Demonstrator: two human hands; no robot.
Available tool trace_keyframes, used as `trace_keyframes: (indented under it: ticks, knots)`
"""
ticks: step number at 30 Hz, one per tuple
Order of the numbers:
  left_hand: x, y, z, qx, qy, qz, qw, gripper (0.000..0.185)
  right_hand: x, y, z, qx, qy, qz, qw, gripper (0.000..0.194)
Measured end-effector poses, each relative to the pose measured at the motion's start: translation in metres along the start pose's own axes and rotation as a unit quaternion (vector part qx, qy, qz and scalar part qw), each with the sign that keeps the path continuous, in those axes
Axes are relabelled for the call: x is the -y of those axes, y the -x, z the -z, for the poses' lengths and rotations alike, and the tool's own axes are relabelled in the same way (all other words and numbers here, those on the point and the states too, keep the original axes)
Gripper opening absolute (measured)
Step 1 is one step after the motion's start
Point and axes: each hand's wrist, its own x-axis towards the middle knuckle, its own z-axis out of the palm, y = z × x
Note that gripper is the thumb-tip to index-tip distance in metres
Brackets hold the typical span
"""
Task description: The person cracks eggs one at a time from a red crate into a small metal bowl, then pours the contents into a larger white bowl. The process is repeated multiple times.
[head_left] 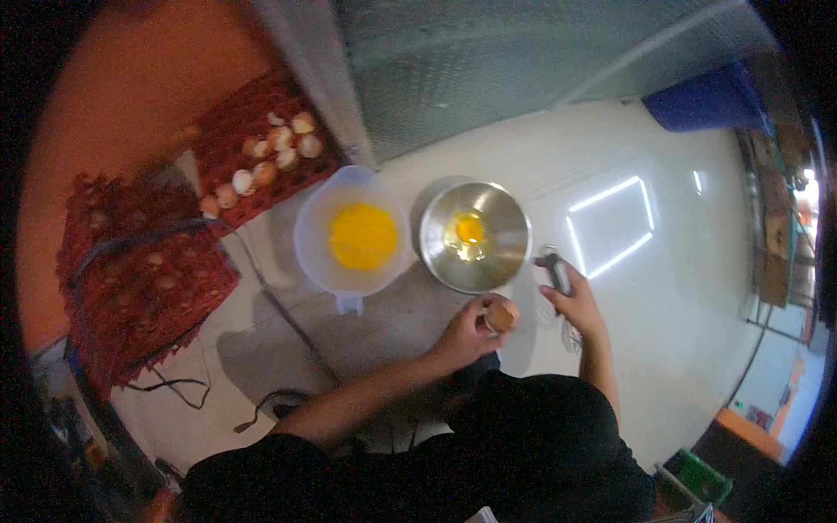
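Note:
My left hand (465, 337) holds a brown eggshell (502, 316) just below the near rim of a stainless steel bowl (513, 245). The shell's upper edge looks broken. In that bowl lie one yellow yolk (469, 228) and clear egg white. My right hand (579, 304), right of the bowl, grips a whisk (556, 274), its wires pointing back towards me and blurred. Left of the metal bowl stands a translucent plastic jug (307, 252), its handle facing me, with yellow beaten egg (363, 236) inside.
Broken eggshells (282, 140) lie on a red egg tray (261, 196) at the upper left. Stacked red trays (150, 281) stand nearer, with a grey cable (278, 304) across them and the tiled floor (660, 327). A blue container (706, 101) is at the far right.

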Motion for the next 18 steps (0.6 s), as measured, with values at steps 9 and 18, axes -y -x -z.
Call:
trace_keyframes:
  ticks: [9, 18]
  knots:
    - [-0.145, -0.014, 0.195, -0.372, -0.196, -0.381, 0.824, 0.053, -0.066, -0.06, -0.034, -0.095, -0.064, -0.068, 0.991, 0.041]
    - [-0.197, 0.007, 0.382, -0.538, -0.5, -0.033, 0.678, 0.08, -0.071, -0.076, -0.049, -0.071, -0.155, -0.086, 0.982, 0.028]
